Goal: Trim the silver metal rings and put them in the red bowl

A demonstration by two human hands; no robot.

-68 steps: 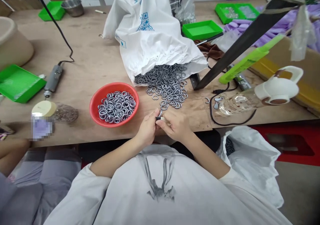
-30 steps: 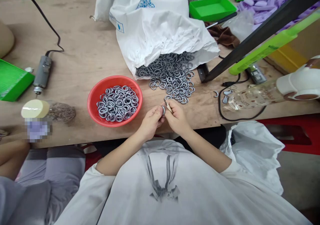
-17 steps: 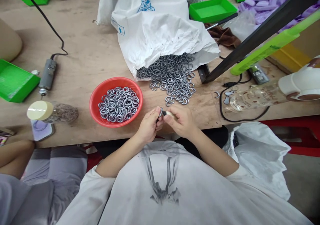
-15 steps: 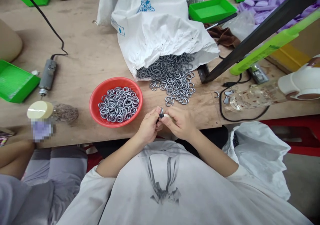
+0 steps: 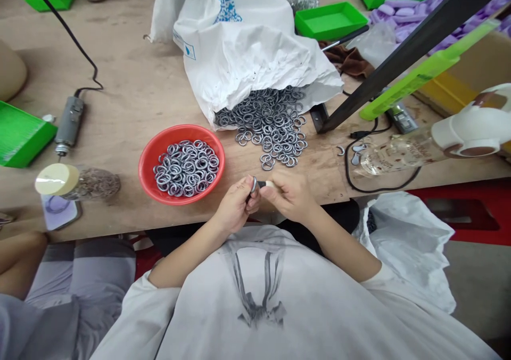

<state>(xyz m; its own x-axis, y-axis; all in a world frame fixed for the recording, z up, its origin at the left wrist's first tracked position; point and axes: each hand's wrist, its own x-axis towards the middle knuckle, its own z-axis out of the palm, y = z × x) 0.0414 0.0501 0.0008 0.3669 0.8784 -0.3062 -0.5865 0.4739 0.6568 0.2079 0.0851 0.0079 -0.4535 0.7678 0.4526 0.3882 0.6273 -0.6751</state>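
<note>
Between the thumb and fingers of my left hand (image 5: 235, 203) is a grey metal ring (image 5: 254, 185), held upright above the table's front edge. My right hand (image 5: 292, 196) pinches a small dark piece with a pale end (image 5: 262, 183), its dark tip against or very close to the ring; its exact kind is too small to make out. Left of my hands, a red bowl (image 5: 142, 174) holds a heap of similar rings. Ahead, more rings (image 5: 279, 136) spill from the mouth of a white woven sack (image 5: 255, 56) onto the wood.
A black slanted bar (image 5: 359, 93) and a clear bottle (image 5: 399, 155) with a white lid stand to the right. Leftward are a grey rotary tool (image 5: 69, 123), a lidded jar (image 5: 96, 183) and a green tray (image 5: 24, 133). A person's arm (image 5: 19, 259) is at lower left.
My hands have drawn slightly apart, so the ring in my left hand and the dark piece in my right show more clearly. The whole view has shifted a little.
</note>
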